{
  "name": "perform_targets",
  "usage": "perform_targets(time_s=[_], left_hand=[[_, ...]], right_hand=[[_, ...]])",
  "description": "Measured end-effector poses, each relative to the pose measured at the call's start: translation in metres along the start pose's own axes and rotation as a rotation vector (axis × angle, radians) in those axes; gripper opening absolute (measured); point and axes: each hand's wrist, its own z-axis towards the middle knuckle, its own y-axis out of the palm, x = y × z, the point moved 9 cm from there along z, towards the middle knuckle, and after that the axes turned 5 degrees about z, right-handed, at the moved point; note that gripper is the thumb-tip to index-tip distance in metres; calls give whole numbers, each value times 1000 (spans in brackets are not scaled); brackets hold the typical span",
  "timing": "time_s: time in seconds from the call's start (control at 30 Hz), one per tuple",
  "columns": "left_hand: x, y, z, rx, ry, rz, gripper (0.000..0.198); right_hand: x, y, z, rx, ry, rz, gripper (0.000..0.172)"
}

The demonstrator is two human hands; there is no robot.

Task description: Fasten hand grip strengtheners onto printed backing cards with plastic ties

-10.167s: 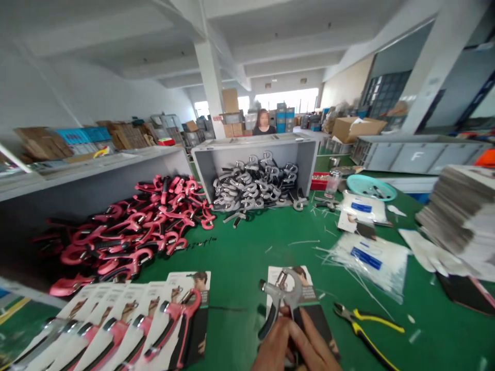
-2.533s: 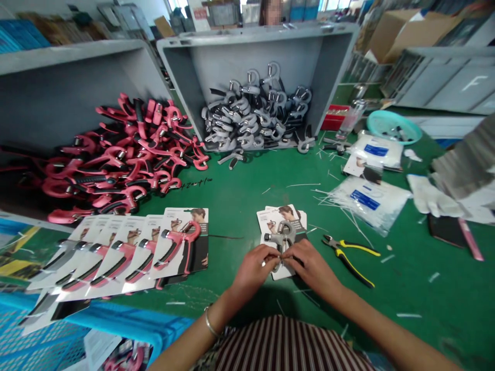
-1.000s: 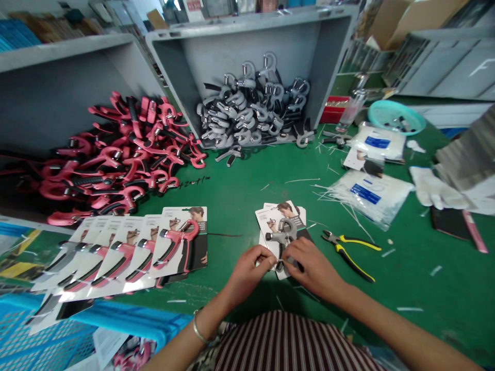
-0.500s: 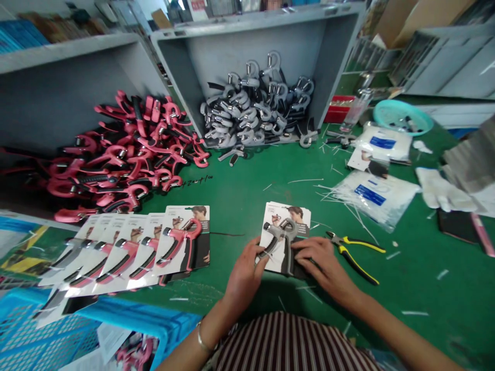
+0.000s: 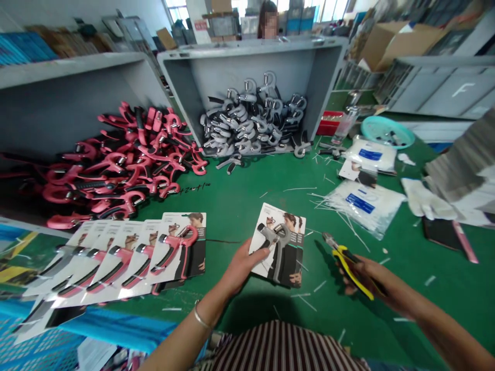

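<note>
My left hand (image 5: 240,267) grips the left edge of a printed backing card (image 5: 279,247) and lifts it off the green table. A grey hand gripper (image 5: 275,236) is fixed on the card. My right hand (image 5: 367,278) is closed round yellow-handled cutting pliers (image 5: 346,260), raised just above the table to the right of the card. To the left lies a fanned row of cards carrying pink hand grippers (image 5: 127,255).
A pile of loose pink grippers (image 5: 124,159) lies at the back left. A grey crate (image 5: 251,77) on its side holds several grey grippers. Bags of white cable ties (image 5: 361,203), a teal bowl (image 5: 384,131) and a stack of cards (image 5: 460,165) sit on the right. A person sits behind the crate.
My right hand left the card and picked up the yellow pliers. My left hand lifted the card with the grey gripper and tilted it up.
</note>
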Motion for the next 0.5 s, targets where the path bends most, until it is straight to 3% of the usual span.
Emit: perform_targets(time_s=[0.07, 0.13, 0.23, 0.33, 0.5], left_hand=[[5, -6, -4, 66, 59, 91, 54], [8, -9, -8, 86, 77, 160, 51], [9, -8, -13, 79, 69, 201, 49], [6, -6, -14, 70, 37, 194, 48], [12, -6, -14, 95, 85, 299, 43]], right_hand=[[-19, 22, -8, -80, -22, 227, 49], [-41, 37, -9, -82, -82, 185, 44], [-81, 46, -2, 34, -321, -293, 45], [-111, 58, 5, 102, -563, -773, 63], [-120, 72, 12, 100, -660, -984, 74]])
